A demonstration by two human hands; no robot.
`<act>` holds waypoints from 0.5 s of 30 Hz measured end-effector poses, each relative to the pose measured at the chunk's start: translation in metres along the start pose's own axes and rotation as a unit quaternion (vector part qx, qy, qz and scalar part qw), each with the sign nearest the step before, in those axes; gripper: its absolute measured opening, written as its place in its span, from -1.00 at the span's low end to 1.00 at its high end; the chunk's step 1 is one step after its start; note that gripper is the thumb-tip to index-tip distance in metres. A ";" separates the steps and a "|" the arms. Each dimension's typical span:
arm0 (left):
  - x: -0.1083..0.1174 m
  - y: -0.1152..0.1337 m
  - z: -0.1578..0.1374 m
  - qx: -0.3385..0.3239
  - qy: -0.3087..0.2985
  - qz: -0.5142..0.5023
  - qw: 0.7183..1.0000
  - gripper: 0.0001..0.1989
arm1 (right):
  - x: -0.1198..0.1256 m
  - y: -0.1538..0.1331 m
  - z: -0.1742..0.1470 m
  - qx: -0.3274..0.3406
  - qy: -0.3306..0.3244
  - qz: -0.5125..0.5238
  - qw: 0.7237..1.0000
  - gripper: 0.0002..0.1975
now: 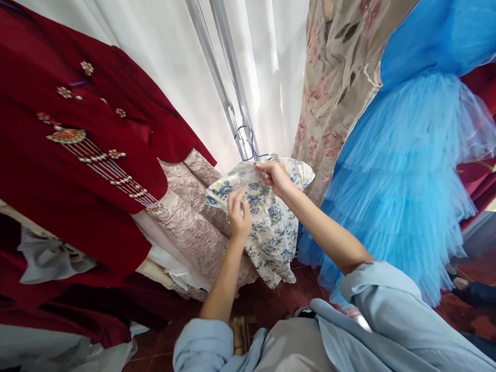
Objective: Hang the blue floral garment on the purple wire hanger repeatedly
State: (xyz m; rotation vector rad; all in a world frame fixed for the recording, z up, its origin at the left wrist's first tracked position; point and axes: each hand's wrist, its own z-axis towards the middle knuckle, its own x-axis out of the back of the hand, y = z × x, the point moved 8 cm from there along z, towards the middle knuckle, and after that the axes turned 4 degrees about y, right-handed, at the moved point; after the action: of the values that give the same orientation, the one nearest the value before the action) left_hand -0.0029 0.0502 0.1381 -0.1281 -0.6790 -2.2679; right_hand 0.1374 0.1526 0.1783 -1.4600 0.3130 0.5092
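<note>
White curtain (166,51) backlit by daylight; metal rail poles (227,77) before it; dark red tiled floor (267,299).

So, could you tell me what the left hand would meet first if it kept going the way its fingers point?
Most likely the floral dress: the left hand points straight at its front, though depth is unclear.

- floral dress (267,217): cream, blue and yellow flowers, grey-green leaves
- hanger (251,142): purple
- red garment (77,170): deep red velvet look, gold fan brooch, pearl-like bead strands, small flower studs
- brocade dress (194,227): dusty pink, crinkled sheen
- tulle skirt (399,175): bright blue, tiered
- beige garment (333,88): tan, faded pink flowers, dark leaves
- curtain (170,57): white
- rail (228,88): silver-grey
- sleeves (380,299): light blue
- floor (263,299): dark red tiles
</note>
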 end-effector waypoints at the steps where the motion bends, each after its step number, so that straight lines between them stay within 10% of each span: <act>1: 0.000 0.006 0.034 -0.025 -0.009 0.005 1.000 -0.60 | 0.001 0.000 -0.004 0.018 0.002 -0.008 1.000 -0.81; 7: -0.047 0.024 0.122 -0.149 -0.253 0.081 0.953 -0.67 | 0.006 0.002 -0.001 0.068 0.019 -0.044 0.996 -0.66; 15: 0.019 0.006 0.153 -0.077 0.019 0.029 0.996 -0.70 | 0.026 0.088 -0.021 -0.005 0.001 -0.106 0.994 -0.63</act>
State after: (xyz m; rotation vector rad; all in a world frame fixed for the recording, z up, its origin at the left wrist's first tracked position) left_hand -0.0290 0.1123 0.2767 -0.1764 -0.4752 -2.2586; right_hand 0.1169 0.1382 0.0874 -1.4835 0.1544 0.3369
